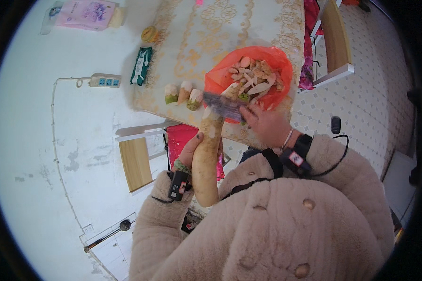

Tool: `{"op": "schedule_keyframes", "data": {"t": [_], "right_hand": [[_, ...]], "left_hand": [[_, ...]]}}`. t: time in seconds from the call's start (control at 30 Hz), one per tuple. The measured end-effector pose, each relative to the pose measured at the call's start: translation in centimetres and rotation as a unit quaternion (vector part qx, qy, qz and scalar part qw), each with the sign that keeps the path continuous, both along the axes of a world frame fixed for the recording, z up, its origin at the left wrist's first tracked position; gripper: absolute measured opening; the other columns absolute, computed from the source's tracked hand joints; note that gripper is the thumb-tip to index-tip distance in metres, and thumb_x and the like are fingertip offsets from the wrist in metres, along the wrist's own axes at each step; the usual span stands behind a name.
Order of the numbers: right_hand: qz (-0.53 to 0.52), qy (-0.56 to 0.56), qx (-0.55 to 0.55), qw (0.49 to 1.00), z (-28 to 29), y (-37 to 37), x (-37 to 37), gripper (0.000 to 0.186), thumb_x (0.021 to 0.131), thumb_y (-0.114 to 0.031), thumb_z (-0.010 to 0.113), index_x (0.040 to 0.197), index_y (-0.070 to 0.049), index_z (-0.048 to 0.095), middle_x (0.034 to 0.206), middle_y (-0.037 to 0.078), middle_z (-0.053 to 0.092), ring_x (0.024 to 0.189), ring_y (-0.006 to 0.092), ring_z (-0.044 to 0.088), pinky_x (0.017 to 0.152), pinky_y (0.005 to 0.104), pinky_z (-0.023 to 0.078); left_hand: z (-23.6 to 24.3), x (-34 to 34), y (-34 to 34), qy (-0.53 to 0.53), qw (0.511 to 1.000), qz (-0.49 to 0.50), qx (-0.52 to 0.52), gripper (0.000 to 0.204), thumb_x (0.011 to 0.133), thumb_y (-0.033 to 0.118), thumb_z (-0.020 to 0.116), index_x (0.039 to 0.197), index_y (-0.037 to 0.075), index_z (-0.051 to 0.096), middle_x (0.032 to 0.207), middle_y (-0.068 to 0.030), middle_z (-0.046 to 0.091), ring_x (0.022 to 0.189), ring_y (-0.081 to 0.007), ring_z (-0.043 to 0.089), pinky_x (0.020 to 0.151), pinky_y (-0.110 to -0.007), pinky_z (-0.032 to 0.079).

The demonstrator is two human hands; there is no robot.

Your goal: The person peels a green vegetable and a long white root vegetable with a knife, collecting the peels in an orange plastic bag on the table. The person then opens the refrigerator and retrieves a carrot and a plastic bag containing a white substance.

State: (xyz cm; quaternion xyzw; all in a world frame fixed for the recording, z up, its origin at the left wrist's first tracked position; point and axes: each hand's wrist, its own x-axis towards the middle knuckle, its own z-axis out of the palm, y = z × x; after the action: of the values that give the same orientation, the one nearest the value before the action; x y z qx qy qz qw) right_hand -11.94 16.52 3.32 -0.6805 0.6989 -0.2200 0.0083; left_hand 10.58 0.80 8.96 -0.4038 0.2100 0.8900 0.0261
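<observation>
My left hand (190, 149) is closed round a long pale-brown root vegetable (207, 170), held upright over the near edge of the table. My right hand (264, 122) grips a wide, dark metal blade (220, 105), blurred by motion, which lies across the root's upper end. Just behind them sits an orange-red plastic bag (276, 62) full of peel and cut scraps (259, 80). Three short cut root pieces (184, 93), some green at one end, stand left of the blade on the patterned tablecloth.
The table (183, 37) carries a green packet (141, 65), a small yellow container (148, 34) and, beyond, a pink package (84, 14). Wooden chairs (135, 165) (336, 35) stand by it. A power strip (105, 81) is on the white wall at left.
</observation>
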Motion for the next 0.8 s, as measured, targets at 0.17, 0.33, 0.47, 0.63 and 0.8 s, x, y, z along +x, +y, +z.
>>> {"op": "schedule_keyframes", "data": {"t": [0.17, 0.33, 0.47, 0.63, 0.8], "right_hand": [[-0.027, 0.011, 0.070, 0.997, -0.9, -0.9, -1.9, 0.040, 0.087, -0.012, 0.051, 0.126, -0.006, 0.050, 0.106, 0.014, 0.055, 0.065, 0.0235, 0.065, 0.053, 0.0343, 0.054], [-0.036, 0.029, 0.119, 0.992, -1.6, -0.9, -1.9, 0.042, 0.086, -0.010, 0.051, 0.128, -0.006, 0.049, 0.103, 0.013, 0.055, 0.067, 0.0255, 0.065, 0.054, 0.0362, 0.054], [-0.088, -0.016, 0.168, 0.982, -2.1, 0.2, -4.2, 0.040, 0.085, -0.010, 0.052, 0.125, -0.006, 0.049, 0.103, 0.016, 0.057, 0.071, 0.0303, 0.065, 0.059, 0.0408, 0.054], [-0.141, -0.097, 0.100, 0.980, -1.6, 0.3, -5.1, 0.040, 0.086, -0.010, 0.050, 0.125, -0.005, 0.048, 0.105, 0.014, 0.059, 0.080, 0.0319, 0.065, 0.062, 0.0426, 0.053], [-0.061, -0.114, 0.081, 0.988, 2.8, -0.3, -1.7, 0.040, 0.087, -0.013, 0.050, 0.126, -0.007, 0.049, 0.104, 0.012, 0.059, 0.078, 0.0284, 0.065, 0.058, 0.0380, 0.053]], "left_hand": [[-0.2, -0.2, 0.0, 0.012, 0.998, -0.053, -0.032, 0.066, 0.089, 0.056, 0.049, 0.111, -0.006, 0.055, 0.095, -0.0148, 0.064, 0.082, -0.0250, 0.063, 0.078, -0.035, 0.052], [-1.1, -0.1, 0.2, -0.015, 0.999, -0.045, -0.015, 0.065, 0.088, 0.056, 0.048, 0.110, -0.005, 0.056, 0.094, -0.0147, 0.065, 0.079, -0.0255, 0.064, 0.073, -0.036, 0.054], [-0.5, 1.6, -0.3, 0.035, 0.997, -0.052, -0.034, 0.068, 0.089, 0.056, 0.044, 0.119, -0.004, 0.053, 0.099, -0.0181, 0.064, 0.080, -0.0274, 0.064, 0.068, -0.037, 0.055], [-0.2, 2.8, -1.7, -0.045, 0.996, 0.004, -0.073, 0.067, 0.092, 0.052, 0.040, 0.131, -0.002, 0.044, 0.111, -0.0201, 0.061, 0.087, -0.0302, 0.064, 0.068, -0.039, 0.056], [-2.7, 1.3, -2.0, 0.057, 0.998, 0.015, -0.033, 0.055, 0.097, 0.043, 0.036, 0.128, -0.001, 0.048, 0.114, -0.0201, 0.061, 0.092, -0.0314, 0.063, 0.079, -0.042, 0.053]]}}
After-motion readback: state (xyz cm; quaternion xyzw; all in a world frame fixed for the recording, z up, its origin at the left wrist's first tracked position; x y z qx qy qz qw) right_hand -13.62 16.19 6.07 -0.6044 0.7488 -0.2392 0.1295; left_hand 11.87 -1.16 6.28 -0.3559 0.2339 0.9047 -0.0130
